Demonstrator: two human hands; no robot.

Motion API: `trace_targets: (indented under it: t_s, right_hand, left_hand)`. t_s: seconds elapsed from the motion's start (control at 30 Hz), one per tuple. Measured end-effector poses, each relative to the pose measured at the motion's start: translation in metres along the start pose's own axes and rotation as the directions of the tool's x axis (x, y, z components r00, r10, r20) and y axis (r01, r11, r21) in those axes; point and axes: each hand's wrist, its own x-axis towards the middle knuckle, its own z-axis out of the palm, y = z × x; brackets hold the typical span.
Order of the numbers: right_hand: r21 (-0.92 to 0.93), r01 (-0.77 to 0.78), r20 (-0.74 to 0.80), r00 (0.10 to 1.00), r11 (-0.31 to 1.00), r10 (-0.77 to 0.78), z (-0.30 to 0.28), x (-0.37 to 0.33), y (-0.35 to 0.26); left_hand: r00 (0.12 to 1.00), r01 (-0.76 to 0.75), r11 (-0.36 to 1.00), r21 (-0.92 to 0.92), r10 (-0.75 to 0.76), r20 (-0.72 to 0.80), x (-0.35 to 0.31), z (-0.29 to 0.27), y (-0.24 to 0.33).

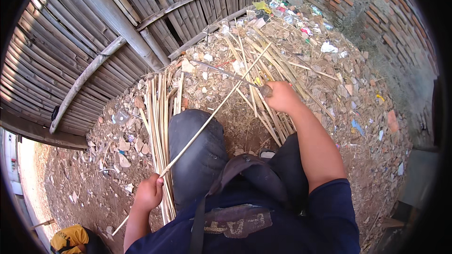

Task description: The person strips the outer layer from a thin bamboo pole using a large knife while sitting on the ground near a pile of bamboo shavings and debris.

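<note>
My left hand is closed around a long, thin bamboo strip, low beside my left knee. The strip slants up and right across my thigh, and its lower end sticks out behind the hand. My right hand grips the rounded handle of a knife, whose narrow dark blade points left and away from me. Blade and strip cross in front of my knees; whether they touch I cannot tell. A bundle of pale bamboo strips lies along the outside of my left leg.
More split bamboo lies scattered ahead, some between my feet. Stones, rubble and plastic litter cover the ground. A bamboo-slat wall stands at the far left, a brick wall at the right. A yellow and black bag-like item sits lower left.
</note>
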Motion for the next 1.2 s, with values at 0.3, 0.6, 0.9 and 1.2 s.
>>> trace_targets:
  t_s: [0.3,0.6,0.9,1.2]
  right_hand:
    - [-0.048,0.058,-0.034,0.998,0.997,-0.060,0.003,-0.007,-0.006]
    - [-0.348,0.133,0.091,0.990,0.928,-0.108,-0.027,-0.022,-0.047]
    - [-0.128,-0.210,-0.127,0.973,0.969,0.194,-0.032,-0.018,-0.009]
    - [-0.022,-0.019,-0.074,0.997,1.000,0.017,-0.022,-0.015,0.002]
  left_hand:
    - [0.999,0.039,0.998,0.059,-0.037,-0.036,-0.001,0.011,-0.005]
    - [0.997,-0.005,0.997,0.075,0.011,-0.080,-0.003,0.012,-0.007]
    - [0.998,0.062,0.980,0.187,-0.055,-0.044,0.005,0.005,-0.008]
    - [0.999,-0.004,1.000,0.000,0.004,-0.036,0.012,0.015,-0.007]
